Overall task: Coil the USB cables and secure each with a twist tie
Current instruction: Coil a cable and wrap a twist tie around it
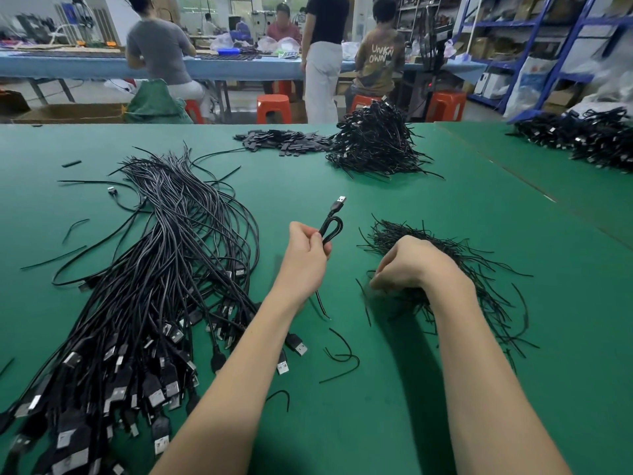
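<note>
Hands: left (306,250) gripping cable (331,228), right (407,264) curled.

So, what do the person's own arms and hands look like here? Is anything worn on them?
Both forearms are bare right down to the frame's edge: no sleeves show. The left hand and the right hand have no gloves, and I see no rings, watch or bracelet at the wrists. No marks or tape show either. The fingernails are mostly hidden.
</note>
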Available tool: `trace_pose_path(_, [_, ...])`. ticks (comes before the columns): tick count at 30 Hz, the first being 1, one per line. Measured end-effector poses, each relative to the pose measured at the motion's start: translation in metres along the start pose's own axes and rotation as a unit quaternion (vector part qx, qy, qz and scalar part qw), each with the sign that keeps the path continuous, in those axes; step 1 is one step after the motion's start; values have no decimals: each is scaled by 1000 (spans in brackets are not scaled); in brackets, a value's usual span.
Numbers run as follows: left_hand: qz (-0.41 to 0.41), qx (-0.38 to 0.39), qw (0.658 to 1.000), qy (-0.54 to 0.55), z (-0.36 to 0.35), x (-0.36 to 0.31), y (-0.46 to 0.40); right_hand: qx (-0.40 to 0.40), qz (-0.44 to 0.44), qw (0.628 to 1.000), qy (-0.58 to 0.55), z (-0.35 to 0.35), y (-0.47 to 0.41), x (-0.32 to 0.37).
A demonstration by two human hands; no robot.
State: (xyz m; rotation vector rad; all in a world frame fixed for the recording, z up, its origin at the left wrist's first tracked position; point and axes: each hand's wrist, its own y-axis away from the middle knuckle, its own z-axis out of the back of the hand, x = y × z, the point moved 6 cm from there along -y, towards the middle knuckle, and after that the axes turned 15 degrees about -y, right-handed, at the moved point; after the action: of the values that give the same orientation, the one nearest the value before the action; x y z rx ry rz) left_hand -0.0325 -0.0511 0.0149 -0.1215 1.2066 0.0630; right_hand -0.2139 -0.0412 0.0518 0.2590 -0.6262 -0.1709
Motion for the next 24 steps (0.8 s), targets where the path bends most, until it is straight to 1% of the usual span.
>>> trace_pose_path(2, [3, -2, 1000, 1, 2, 1, -1, -2, 16, 1000, -13, 7, 0, -1])
trace_pose_path(5, [6, -3, 1000, -1, 4, 2, -2, 5, 52, 997, -65, 13, 1, 0])
trace_pose_path(7, [7, -2, 1000, 0, 4, 2, -2, -32, 103, 986, -127, 20, 2, 7])
trace_pose_path(8, [7, -1, 1000, 1, 3, 1, -2, -65, 137, 972, -182, 25, 4, 12])
trace_pose_path(9, [8, -1, 1000, 0, 3, 1, -2, -102, 172, 948, -248, 29, 6, 19])
trace_pose_path(11, [11, 2, 1000, -11, 3, 1, -1, -174, 232, 881, -374, 32, 13, 32])
trace_pose_path(12, [11, 6, 1000, -17, 3, 1, -1, -208, 255, 848, -415, 31, 17, 37])
trace_pose_path(13, [8, 11, 1000, -21, 2, 0, -1, -238, 277, 826, -429, 29, 19, 42])
trace_pose_path(14, [4, 16, 1000, -24, 2, -1, -1, -259, 296, 818, -419, 25, 20, 47])
trace_pose_path(15, [0, 20, 999, -28, 1, -3, -1, -270, 312, 820, -397, 19, 20, 52])
trace_pose_path(17, [-5, 27, 999, -37, 0, -6, 0, -269, 329, 835, -350, 9, 17, 57])
trace_pose_path(20, [-11, 27, 998, -50, 3, -10, -1, -240, 329, 855, -321, 4, 13, 59])
trace_pose_path(22, [-25, 15, 997, -74, 8, -13, -1, -195, 321, 873, -312, 3, 12, 61])
trace_pose_path(24, [-54, 4, 992, -112, 13, -18, 1, -128, 296, 894, -311, 0, 12, 63])
